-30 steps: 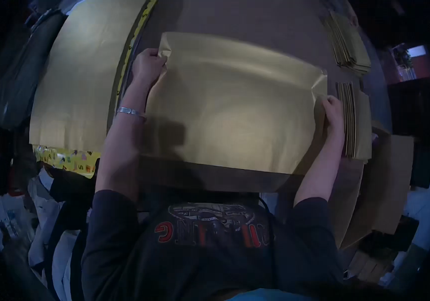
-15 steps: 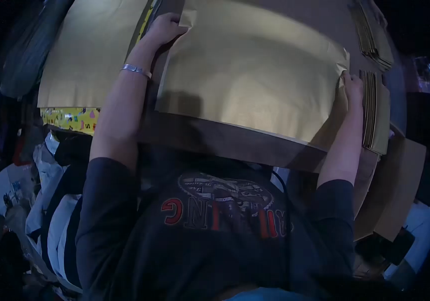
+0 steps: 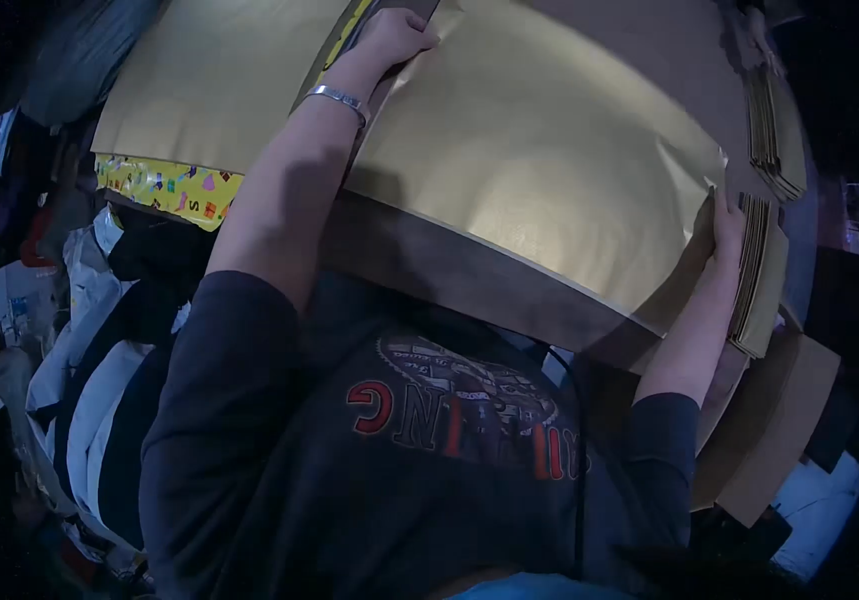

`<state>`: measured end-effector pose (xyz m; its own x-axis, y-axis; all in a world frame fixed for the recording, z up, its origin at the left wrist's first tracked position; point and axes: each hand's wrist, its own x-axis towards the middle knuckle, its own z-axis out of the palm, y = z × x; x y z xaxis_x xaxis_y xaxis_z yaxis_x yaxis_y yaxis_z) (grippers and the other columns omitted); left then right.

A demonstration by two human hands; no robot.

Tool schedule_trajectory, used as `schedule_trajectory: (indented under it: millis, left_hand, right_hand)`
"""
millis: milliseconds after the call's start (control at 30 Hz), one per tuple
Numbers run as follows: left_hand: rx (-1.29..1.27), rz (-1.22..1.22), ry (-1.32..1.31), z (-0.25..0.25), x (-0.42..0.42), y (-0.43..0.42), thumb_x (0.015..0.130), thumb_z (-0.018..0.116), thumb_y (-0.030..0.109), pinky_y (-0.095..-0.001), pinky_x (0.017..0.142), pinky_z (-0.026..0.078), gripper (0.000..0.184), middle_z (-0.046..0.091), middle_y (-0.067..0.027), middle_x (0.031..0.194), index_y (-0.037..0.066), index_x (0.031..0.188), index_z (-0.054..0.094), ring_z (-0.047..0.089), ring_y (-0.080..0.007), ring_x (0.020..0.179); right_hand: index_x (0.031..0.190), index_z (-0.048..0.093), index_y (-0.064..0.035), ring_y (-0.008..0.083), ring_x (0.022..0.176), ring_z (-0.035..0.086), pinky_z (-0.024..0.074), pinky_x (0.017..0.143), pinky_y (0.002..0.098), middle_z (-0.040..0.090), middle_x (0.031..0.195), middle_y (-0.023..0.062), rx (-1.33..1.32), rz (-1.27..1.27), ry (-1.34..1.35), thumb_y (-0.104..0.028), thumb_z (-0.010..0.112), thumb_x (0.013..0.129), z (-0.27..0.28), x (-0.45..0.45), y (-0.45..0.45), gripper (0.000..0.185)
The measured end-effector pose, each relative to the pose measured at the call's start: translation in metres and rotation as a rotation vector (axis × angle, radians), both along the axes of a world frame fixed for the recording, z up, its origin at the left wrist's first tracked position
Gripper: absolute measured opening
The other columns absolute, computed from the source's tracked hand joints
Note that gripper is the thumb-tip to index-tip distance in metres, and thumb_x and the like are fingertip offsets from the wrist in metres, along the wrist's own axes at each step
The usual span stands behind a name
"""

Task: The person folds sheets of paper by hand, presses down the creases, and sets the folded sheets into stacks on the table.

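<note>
Here's the left hand (image 3: 399, 38) pinching the left side of a wide, golden-brown, rectangular paper sheet (image 3: 549, 160), while the right hand (image 3: 726, 225) grips the right side, its fingertips hard to make out in this dim light. The sheet lies along the worktop's (image 3: 649, 45) near edge; by the right edge, a stack of folded brown paper (image 3: 761, 280) sits just beside the right hand.

prob. pkg workshop: brown paper (image 3: 539, 160) & folded stacks (image 3: 763, 275) on work tbl (image 3: 659, 50), cardbd box (image 3: 779, 425) nearby.
</note>
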<state>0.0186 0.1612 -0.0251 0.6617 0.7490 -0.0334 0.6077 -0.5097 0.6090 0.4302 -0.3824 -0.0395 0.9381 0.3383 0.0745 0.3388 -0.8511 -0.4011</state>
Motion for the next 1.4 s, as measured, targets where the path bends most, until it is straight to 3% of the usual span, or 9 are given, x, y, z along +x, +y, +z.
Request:
schedule_trajectory:
  millis: [133,533,767,900,933,967,1000,1033,1400]
  left_hand:
    - [-0.067,-0.007,0.053,0.006,0.001,-0.001,0.074,0.079,0.035,-0.0354,0.082,0.051,0.039,0.071,-0.0098,0.095,0.007,0.1,0.071,0.066,-0.0218,0.09]
    - [0.005,0.031,0.014,-0.005,-0.002,0.004,0.075,0.078,0.034,-0.0347,0.081,0.051,0.038,0.071,-0.0097,0.094,0.007,0.1,0.071,0.066,-0.0207,0.089]
    - [0.054,0.002,0.003,-0.006,-0.005,0.006,0.075,0.078,0.034,-0.0343,0.08,0.051,0.037,0.071,-0.0096,0.094,0.007,0.1,0.07,0.066,-0.0201,0.088]
    - [0.038,-0.145,-0.062,-0.005,-0.004,0.009,0.076,0.078,0.033,-0.0341,0.08,0.051,0.037,0.071,-0.0095,0.093,0.007,0.1,0.07,0.066,-0.0198,0.088]
    - [0.071,-0.094,-0.013,0.03,-0.006,-0.027,0.078,0.077,0.032,-0.0343,0.078,0.052,0.035,0.07,-0.0098,0.092,0.006,0.1,0.069,0.065,-0.0188,0.087]
    - [-0.011,-0.089,0.039,0.043,-0.008,-0.035,0.075,0.076,0.035,-0.0363,0.085,0.052,0.04,0.071,-0.0123,0.1,0.009,0.104,0.071,0.067,-0.0267,0.095]
    - [0.177,-0.143,0.009,0.031,-0.009,-0.025,0.075,0.076,0.034,-0.036,0.083,0.052,0.039,0.071,-0.012,0.099,0.007,0.104,0.071,0.067,-0.0245,0.093]
    - [0.103,-0.137,0.001,0.033,-0.009,-0.024,0.075,0.076,0.033,-0.0348,0.082,0.052,0.039,0.071,-0.0111,0.097,0.007,0.104,0.07,0.068,-0.0224,0.092]
    - [0.02,-0.086,0.005,0.012,-0.014,-0.006,0.077,0.075,0.034,-0.0288,0.077,0.05,0.042,0.071,-0.0042,0.09,0.006,0.107,0.068,0.064,-0.0134,0.082]
  right_hand:
    - [0.101,0.068,0.0047,0.0208,0.084,0.06,0.0475,0.076,0.035,0.067,0.092,0.0138,0.173,-0.055,0.267,-0.039,0.062,0.089,0.017,-0.018,-0.006,0.046]
    - [0.093,0.068,-0.0024,0.0128,0.08,0.058,0.0464,0.071,0.0288,0.065,0.087,0.0045,0.242,-0.011,0.278,-0.037,0.064,0.091,0.021,-0.027,-0.014,0.035]
    - [0.092,0.068,0.0008,0.0153,0.077,0.057,0.0458,0.07,0.0317,0.065,0.084,0.0071,0.245,-0.017,0.236,-0.031,0.064,0.09,0.036,-0.046,0.002,0.032]
    - [0.099,0.068,0.0024,0.026,0.09,0.064,0.048,0.079,0.0375,0.069,0.096,0.016,-0.012,0.026,0.099,-0.032,0.06,0.091,0.031,-0.042,0.002,0.036]
    - [0.106,0.067,0.0012,0.0316,0.099,0.064,0.0479,0.086,0.0392,0.068,0.105,0.0201,-0.037,0.049,0.093,-0.034,0.058,0.091,0.042,-0.055,0.011,0.039]
    - [0.108,0.067,-0.0005,0.0317,0.103,0.064,0.0477,0.088,0.0392,0.067,0.108,0.0211,-0.002,0.095,0.027,-0.036,0.058,0.089,0.015,-0.03,-0.003,0.041]
    - [0.11,0.068,-0.0024,0.0336,0.107,0.063,0.0478,0.089,0.0406,0.066,0.112,0.0211,-0.057,0.001,0.088,-0.042,0.059,0.087,0.053,-0.073,0.023,0.047]
    - [0.104,0.07,-0.0022,0.0252,0.091,0.066,0.0493,0.082,0.0365,0.07,0.097,0.0157,0.004,0.036,0.019,-0.043,0.062,0.088,0.032,-0.059,0.019,0.044]
    - [0.102,0.068,-0.0019,0.0314,0.091,0.066,0.0496,0.081,0.0397,0.069,0.095,0.0167,-0.192,0.081,-0.024,-0.049,0.062,0.086,0.044,-0.081,0.033,0.05]
